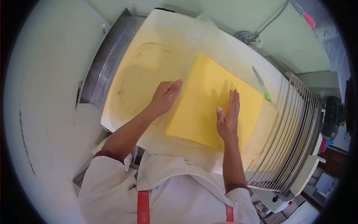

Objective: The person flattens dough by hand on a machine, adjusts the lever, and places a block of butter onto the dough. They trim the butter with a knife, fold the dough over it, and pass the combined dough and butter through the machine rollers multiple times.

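A large, flat yellow sheet (201,100), roughly square, lies on the white work table (231,48), which has a floury yellowish film. At the sheet's left edge is my left hand (166,96), its fingers curled together; whether anything is inside them is hidden. Over the right part of the sheet I see my right hand (228,115) on its side, fingers stretched out and thumb apart, holding nothing. Contact between this hand and the sheet cannot be made out. A knife (262,84) with a green handle rests beyond the sheet's right corner.
On the right stands a metal wire rack (291,130) along the table's end. A metal tray-like surface (108,63) adjoins the table's left side. A coiled cable (248,37) lies by the wall behind. At the far upper right is a red-handled tool (308,19).
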A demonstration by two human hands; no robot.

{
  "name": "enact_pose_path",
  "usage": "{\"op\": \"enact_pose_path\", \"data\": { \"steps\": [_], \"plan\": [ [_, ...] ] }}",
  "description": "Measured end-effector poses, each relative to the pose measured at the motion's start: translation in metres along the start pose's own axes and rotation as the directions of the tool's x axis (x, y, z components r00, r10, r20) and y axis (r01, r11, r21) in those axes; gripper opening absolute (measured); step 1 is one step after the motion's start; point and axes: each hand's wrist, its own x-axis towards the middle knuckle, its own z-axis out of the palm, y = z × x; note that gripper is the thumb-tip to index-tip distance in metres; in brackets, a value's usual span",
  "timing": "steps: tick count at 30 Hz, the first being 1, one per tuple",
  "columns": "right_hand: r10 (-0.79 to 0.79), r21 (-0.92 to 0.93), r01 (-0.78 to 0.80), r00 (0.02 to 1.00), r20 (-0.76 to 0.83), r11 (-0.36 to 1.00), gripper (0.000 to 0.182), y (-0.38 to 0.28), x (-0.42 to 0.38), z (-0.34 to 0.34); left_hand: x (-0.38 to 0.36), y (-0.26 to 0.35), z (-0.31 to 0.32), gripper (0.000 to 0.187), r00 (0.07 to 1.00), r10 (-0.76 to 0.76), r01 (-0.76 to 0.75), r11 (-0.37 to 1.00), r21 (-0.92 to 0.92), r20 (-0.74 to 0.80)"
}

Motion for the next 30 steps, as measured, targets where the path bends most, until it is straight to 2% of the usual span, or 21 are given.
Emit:
{"op": "enact_pose_path", "data": {
  "steps": [1,3,5,6,7,8,9,10,12,14,16,18,20,26,30],
  "plan": [
    [0.011,0.09,-0.006,0.999,-0.053,0.996,0.062,0.002,-0.005,0.006,-0.006,0.024,0.006,0.037,0.999,-0.03,0.036,0.968,-0.247,0.03],
    [0.04,0.264,-0.002,0.99,-0.138,0.964,0.063,0.004,-0.01,0.01,-0.013,0.063,0.049,0.034,0.974,0.205,-0.164,0.929,-0.331,0.091],
    [0.085,0.415,0.011,0.974,-0.212,0.91,0.064,0.002,-0.018,0.001,-0.013,0.108,0.089,0.035,0.924,0.32,-0.186,0.854,-0.485,0.209],
    [0.148,0.487,-0.014,0.96,-0.238,0.873,0.064,0.001,-0.027,-0.009,-0.011,0.128,0.105,0.037,0.887,0.323,-0.062,0.791,-0.608,0.329],
    [0.218,0.55,-0.045,0.942,-0.255,0.834,0.064,0.001,-0.038,-0.02,-0.012,0.158,0.112,0.04,0.835,0.424,-0.138,0.778,-0.613,0.35],
    [0.296,0.607,-0.075,0.916,-0.272,0.791,0.064,0.002,-0.052,-0.033,-0.009,0.178,0.129,0.046,0.78,0.55,-0.243,0.706,-0.665,0.299],
    [0.355,0.636,-0.101,0.891,-0.285,0.765,0.064,0.004,-0.067,-0.045,-0.014,0.206,0.136,0.052,0.751,0.585,-0.221,0.659,-0.718,0.305],
    [0.41,0.655,-0.135,0.866,-0.287,0.743,0.064,0.007,-0.082,-0.054,-0.018,0.232,0.147,0.055,0.762,0.596,-0.291,0.663,-0.689,0.252],
    [0.503,0.669,-0.205,0.815,-0.288,0.715,0.064,0.016,-0.109,-0.067,-0.025,0.262,0.162,0.053,0.752,0.569,-0.277,0.731,-0.623,0.333],
    [0.586,0.669,-0.29,0.764,-0.269,0.684,0.064,0.026,-0.135,-0.069,-0.024,0.264,0.184,0.051,0.753,0.523,-0.286,0.807,-0.516,0.4],
    [0.651,0.671,-0.365,0.723,-0.233,0.646,0.065,0.033,-0.157,-0.062,-0.017,0.232,0.211,0.049,0.768,0.455,-0.306,0.879,-0.365,0.451],
    [0.704,0.67,-0.433,0.683,-0.192,0.603,0.065,0.039,-0.173,-0.053,-0.01,0.187,0.225,0.047,0.799,0.312,-0.296,0.948,-0.116,0.515],
    [0.734,0.67,-0.474,0.66,-0.159,0.572,0.065,0.042,-0.18,-0.045,-0.004,0.149,0.231,0.048,0.821,0.21,-0.245,0.97,-0.005,0.531],
    [0.78,0.659,-0.546,0.618,-0.1,0.517,0.066,0.044,-0.192,-0.041,-0.002,0.1,0.26,0.05,0.824,0.107,-0.181,0.98,0.078,0.557],
    [0.791,0.65,-0.567,0.605,-0.089,0.507,0.066,0.044,-0.193,-0.048,0.002,0.085,0.273,0.05,0.829,0.084,-0.137,0.989,0.054,0.553]
  ]
}}
